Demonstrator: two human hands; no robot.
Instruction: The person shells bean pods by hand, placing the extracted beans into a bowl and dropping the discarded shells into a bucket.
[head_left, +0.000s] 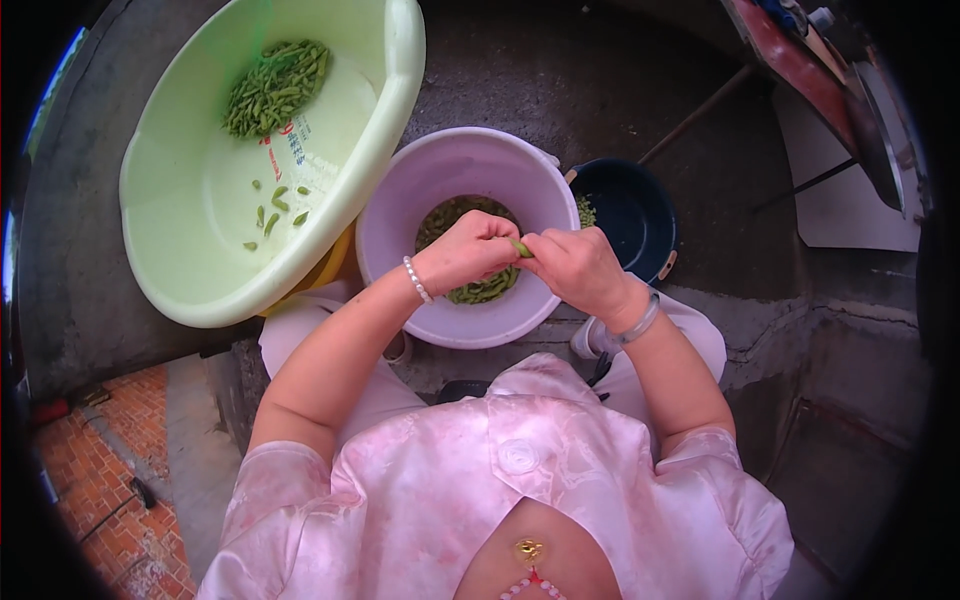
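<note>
Above a lilac plastic bucket (480, 334), my left hand (474, 251) and my right hand (574, 266) meet and pinch one green bean pod (520, 248) between their fingertips. Inside the bucket, below my hands, lie many green pods (484, 289), partly hidden by my hands. To the right stands a dark blue basin (637, 217) with small green beans (586, 211) at its left side. A large pale green basin (187, 172) at the upper left holds a heap of whole pods (277, 88) and several loose ones.
Under the pale green basin's lower right edge shows something yellow (330, 262). A red tabletop (795, 67) on thin metal legs stands at the upper right, with a white board (847, 180) beneath it. Orange brick paving (120, 465) lies at the lower left.
</note>
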